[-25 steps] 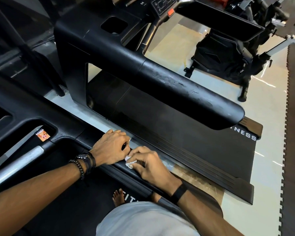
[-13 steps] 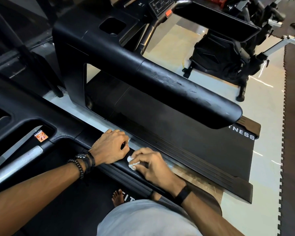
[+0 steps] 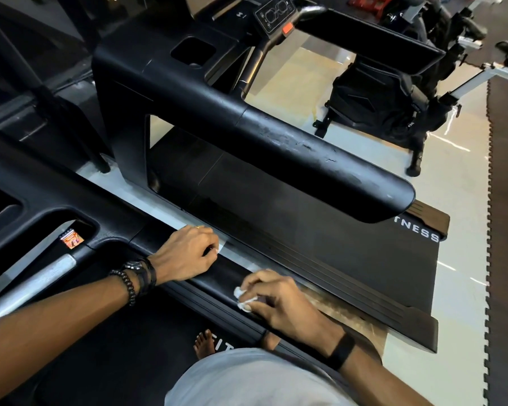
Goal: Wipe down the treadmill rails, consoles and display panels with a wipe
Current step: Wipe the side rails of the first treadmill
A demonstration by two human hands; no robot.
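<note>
The wipe sits balled on the rail, pinched under my right hand, while my left hand curls over the rail further up, and so small a wad could slip free.

The left hand rests on the near treadmill's side rail, and the right hand presses a wipe onto the same rail further right. A bare foot stands on the near belt below the rail. Beyond the rail lies the next treadmill's belt, with its handrail above it and its console at the far end. An exercise bike stands far right.
</note>
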